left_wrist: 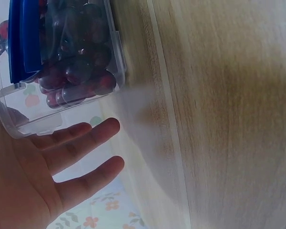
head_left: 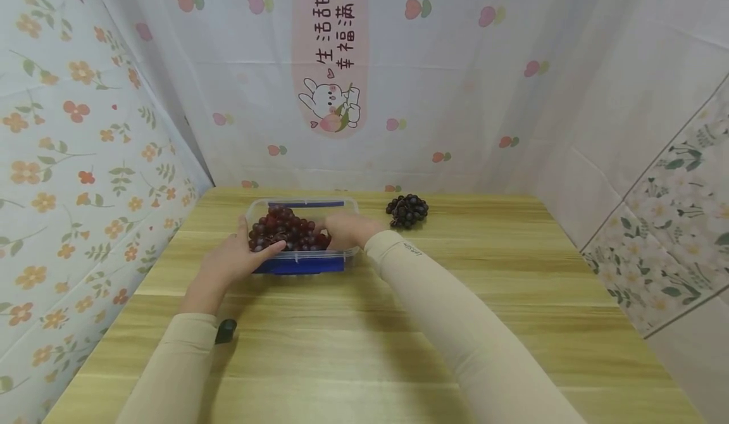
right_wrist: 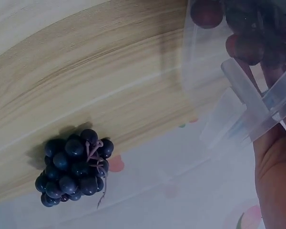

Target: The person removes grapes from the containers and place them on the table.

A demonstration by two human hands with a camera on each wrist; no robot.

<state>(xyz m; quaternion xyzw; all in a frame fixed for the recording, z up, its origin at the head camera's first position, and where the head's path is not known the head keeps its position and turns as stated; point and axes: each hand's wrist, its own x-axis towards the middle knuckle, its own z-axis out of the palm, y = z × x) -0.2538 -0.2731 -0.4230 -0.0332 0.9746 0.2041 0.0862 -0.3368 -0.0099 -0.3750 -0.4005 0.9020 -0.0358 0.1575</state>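
A clear plastic food container (head_left: 348, 204) with blue side clips stands at the back left of the wooden table. Dark red grapes (head_left: 281, 224) are heaped toward its left end. My left hand (head_left: 232, 261) is at its front left corner, thumb over the rim. In the left wrist view the other fingers (left_wrist: 93, 183) stretch out straight and spread beside the wall. My right hand (head_left: 344, 229) reaches into the right end, fingers against the grapes. Those fingertips are hidden behind the grapes in the right wrist view, and I cannot tell whether they grip.
A second bunch of darker grapes (head_left: 407, 211) lies right of the container near the table's back edge, its stem showing in the right wrist view. Patterned cloth (head_left: 467, 82) hangs behind the table (head_left: 353, 348) and along both sides. A small dark object (head_left: 226, 331) shows beside the left sleeve.
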